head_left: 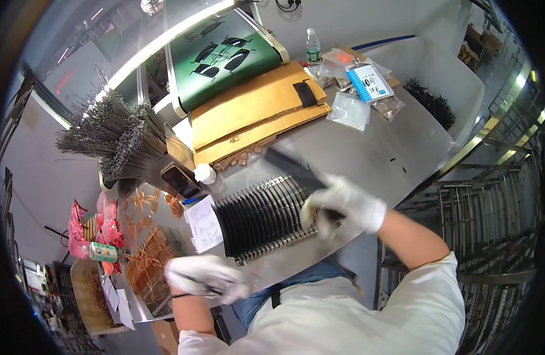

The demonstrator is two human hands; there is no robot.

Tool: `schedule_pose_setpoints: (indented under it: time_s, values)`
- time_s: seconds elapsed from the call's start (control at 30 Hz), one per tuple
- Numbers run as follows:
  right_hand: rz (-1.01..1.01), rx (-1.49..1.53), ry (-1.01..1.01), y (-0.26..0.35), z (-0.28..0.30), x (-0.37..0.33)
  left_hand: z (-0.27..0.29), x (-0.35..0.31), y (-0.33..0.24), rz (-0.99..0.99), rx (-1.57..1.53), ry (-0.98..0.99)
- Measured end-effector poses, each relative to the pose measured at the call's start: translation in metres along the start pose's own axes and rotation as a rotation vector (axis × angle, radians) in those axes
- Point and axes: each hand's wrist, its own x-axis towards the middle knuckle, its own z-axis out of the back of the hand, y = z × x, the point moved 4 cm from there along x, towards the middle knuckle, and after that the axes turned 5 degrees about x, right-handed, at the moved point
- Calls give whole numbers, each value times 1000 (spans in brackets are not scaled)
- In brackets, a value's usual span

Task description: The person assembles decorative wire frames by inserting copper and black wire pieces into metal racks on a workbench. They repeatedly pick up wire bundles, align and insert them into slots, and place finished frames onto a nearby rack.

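A metal rack (266, 213) with a row of curved black strips and small pegs along both long edges lies on the table in front of me. My right hand (349, 204), in a white glove, is closed on a flat dark strip (293, 168). The strip, smeared by motion, slants up and left over the rack's far right end. My gloved left hand (204, 277) is low at the table's front edge, left of the rack's near corner. Motion blurs its fingers, and a thin dark line shows near them.
Paper notes (206, 225), a phone (180, 180) and a white jar (205, 174) stand left of the rack. Bundled wires (127, 139) rise at far left. Behind are flat cardboard (249, 115) and a green conveyor belt (225, 56). Plastic bags (348, 110) and a bottle (313, 47) lie far right.
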Motion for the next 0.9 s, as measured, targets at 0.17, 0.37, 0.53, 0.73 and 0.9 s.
schedule_pose_setpoints:
  time_s: [0.17, 0.37, 0.53, 0.73, 0.9]
  values:
    - [-150, 179, -308, -71, 71, 2, 21, -116, -125, -1479, -359, -907]
    - [-394, 10, -331, -150, 103, 21, 24, 79, -173, -320, 755, -1042]
    - [-499, -46, -239, -151, 81, 39, 109, 36, -185, 92, 956, -1349]
    - [-338, -916, -231, -136, 93, 36, 241, -97, -201, 776, 2082, -1936]
    - [-375, -1153, -232, -85, 55, 47, 319, -249, -167, 1306, 1737, -1576]
